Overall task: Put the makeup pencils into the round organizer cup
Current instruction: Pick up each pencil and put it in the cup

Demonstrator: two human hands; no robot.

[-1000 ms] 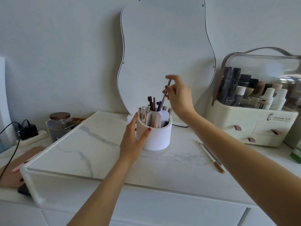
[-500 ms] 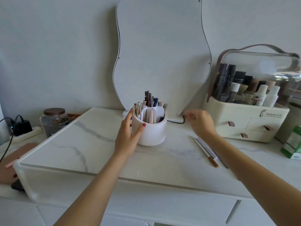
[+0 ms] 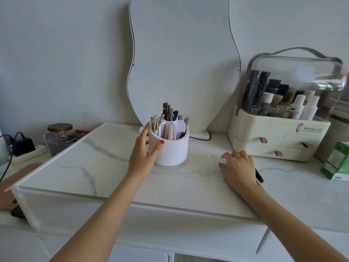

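The white round organizer cup (image 3: 171, 148) stands on the marble top in front of the mirror, with several pencils and brushes upright in its compartments. My left hand (image 3: 144, 154) grips its left side, thumb on the front wall. To the right of the cup, my right hand (image 3: 238, 168) lies palm down on the tabletop over the loose makeup pencils. Only a dark pencil end (image 3: 259, 176) shows from under the hand at its right, and a pale tip (image 3: 220, 158) by the fingertips. The fingers' hold on the pencils is hidden.
A wavy mirror (image 3: 183, 59) leans on the wall behind the cup. A cream cosmetics box (image 3: 279, 137) with drawers and a clear lid stands at the right, with a green carton (image 3: 338, 163) beside it. At the left are a glass jar (image 3: 59, 138) and a power strip (image 3: 28, 154).
My right hand let a pencil go into the cup, then came down and to the right onto the pencils on the tabletop. My left hand stayed on the cup.
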